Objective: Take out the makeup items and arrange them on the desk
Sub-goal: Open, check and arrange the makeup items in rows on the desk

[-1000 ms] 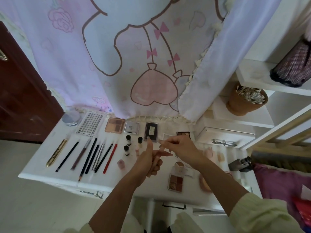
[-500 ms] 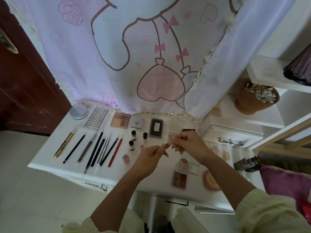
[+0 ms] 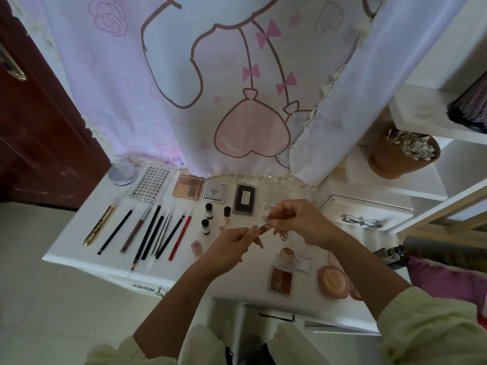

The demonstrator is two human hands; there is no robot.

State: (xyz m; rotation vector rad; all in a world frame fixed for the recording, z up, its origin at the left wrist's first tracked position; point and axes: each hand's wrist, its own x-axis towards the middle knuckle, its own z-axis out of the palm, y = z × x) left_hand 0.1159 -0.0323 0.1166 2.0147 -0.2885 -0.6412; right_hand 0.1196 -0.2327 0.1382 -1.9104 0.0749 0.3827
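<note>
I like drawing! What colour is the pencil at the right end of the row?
The pencil is red; head view.

White desk point(image 3: 250, 281), top surface, contents:
- Far left of the left hand point(image 3: 229, 248): gold tube point(image 3: 99, 225); a row of pencils point(image 3: 151, 234) side by side, ending in a red pencil point(image 3: 180, 237) nearest the hand.
- Beyond those, along the back edge: round clear compact point(image 3: 121, 173), lash tray point(image 3: 152, 186), peach palette point(image 3: 188, 187), silver square compact point(image 3: 214, 191), dark rectangular case point(image 3: 245, 199).
- Just beyond the left hand: three small dark-capped bottles point(image 3: 208, 210).
- Just left of it: small pink pot point(image 3: 196, 246).
- Nearer than the right hand point(image 3: 297, 222), beside its forearm: four-pan palette point(image 3: 280, 281), open round pot point(image 3: 287, 252), round pink puff point(image 3: 333, 281).
</note>
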